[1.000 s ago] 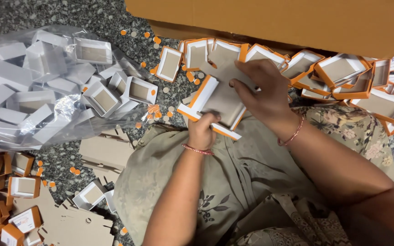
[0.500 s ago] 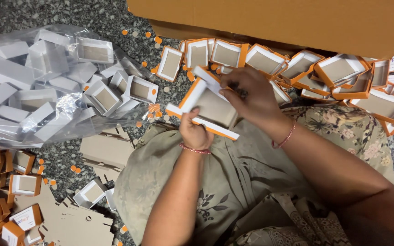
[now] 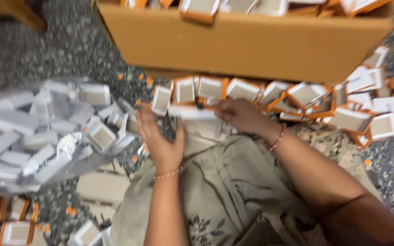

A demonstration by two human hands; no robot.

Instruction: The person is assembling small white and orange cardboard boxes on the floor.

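A small white box piece (image 3: 191, 112), blurred by motion, lies flat above the person's lap, just in front of the row of orange-and-white box trays (image 3: 247, 91); the right hand (image 3: 240, 116) grips its right end with curled fingers, while the left hand (image 3: 160, 139) sits just beside its left end with palm up and fingers spread loose, holding nothing; whether the left fingertips touch the piece cannot be told through the blur; both wrists carry thin bracelets; beneath the hands spreads a pale green floral cloth (image 3: 233, 187) over the lap; the trays lie along the foot of a large brown cardboard box (image 3: 251, 45), which holds more trays at its top edge; to the left, a clear plastic bag (image 3: 37, 132) holds white box pieces on the speckled grey floor (image 3: 37, 50); flat cardboard sheets (image 3: 99, 187) lie near the left forearm.
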